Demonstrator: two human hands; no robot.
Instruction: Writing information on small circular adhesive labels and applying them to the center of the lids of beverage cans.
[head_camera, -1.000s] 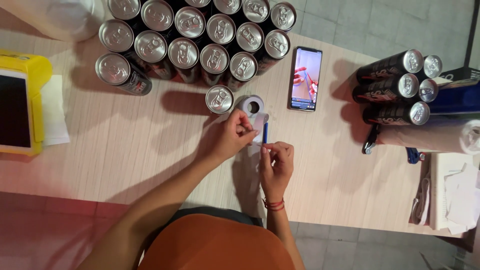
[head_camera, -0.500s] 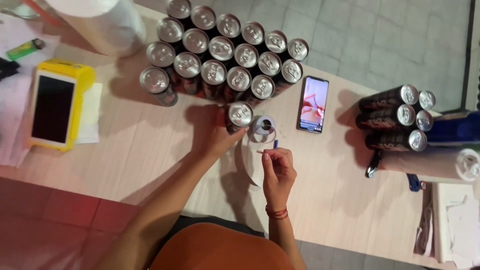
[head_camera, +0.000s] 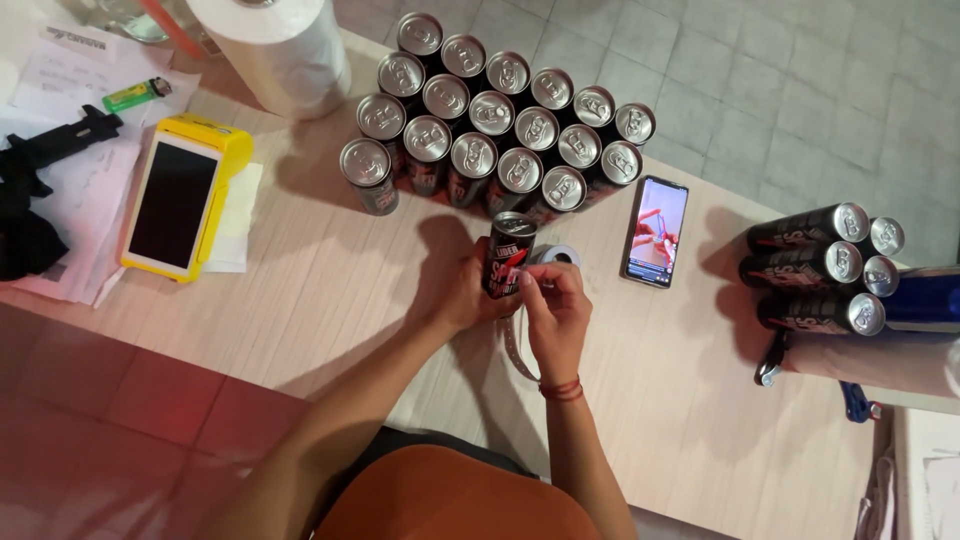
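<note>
A dark drink can (head_camera: 507, 252) with a red mark stands upright near the middle of the wooden table (head_camera: 320, 290), and my left hand (head_camera: 463, 292) is wrapped around its side. My right hand (head_camera: 553, 308) touches the front of this can with pinched fingertips, seemingly pressing something small onto it. A roll of tape or labels (head_camera: 556, 256) lies just behind my right hand, with a pale strip (head_camera: 514, 345) trailing from under that hand toward me.
Several upright cans (head_camera: 495, 128) stand packed behind. A phone (head_camera: 656, 231) with a lit screen lies to the right, beside stacked lying cans (head_camera: 815, 268). At left are a yellow card terminal (head_camera: 183, 195), papers, a lighter (head_camera: 135, 95), a black tool (head_camera: 50, 145) and a paper-towel roll (head_camera: 275, 45).
My left hand has closed around one can and drawn it out from beside the group. My right hand has come up to the can's front. The view has shifted and moved closer.
</note>
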